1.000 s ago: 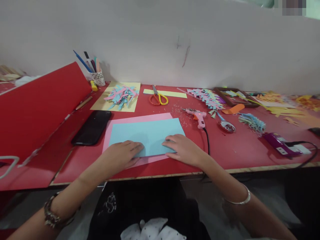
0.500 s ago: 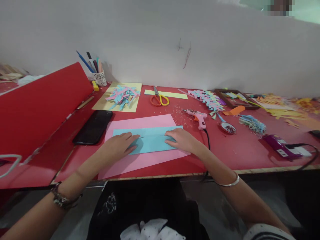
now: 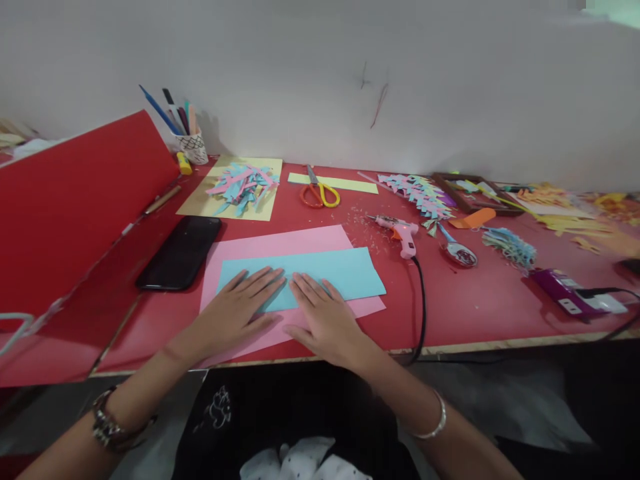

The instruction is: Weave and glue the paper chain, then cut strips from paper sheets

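Note:
A folded strip of light blue paper (image 3: 345, 270) lies flat over a larger sheet of pink paper (image 3: 280, 238) at the table's front. My left hand (image 3: 237, 310) rests palm down on the blue paper's left part, fingers stretched out. Close beside it, my right hand (image 3: 327, 317) presses flat on the middle of the blue paper, its fingers extended and its thumb over the pink sheet. The fingertips of both hands nearly meet. Part of the blue paper's lower left edge is hidden under my hands.
A black phone (image 3: 181, 253) lies left of the papers. Behind are scissors (image 3: 320, 193) and paper scraps (image 3: 243, 187) on a yellow sheet. To the right, a pink glue gun (image 3: 400, 233) trails a black cord. A red board (image 3: 75, 213) stands slanted at the left.
My right hand has moved left and nearer to me, from the blue paper's right part to its middle. Both hands now lie flatter, with fingers straightened.

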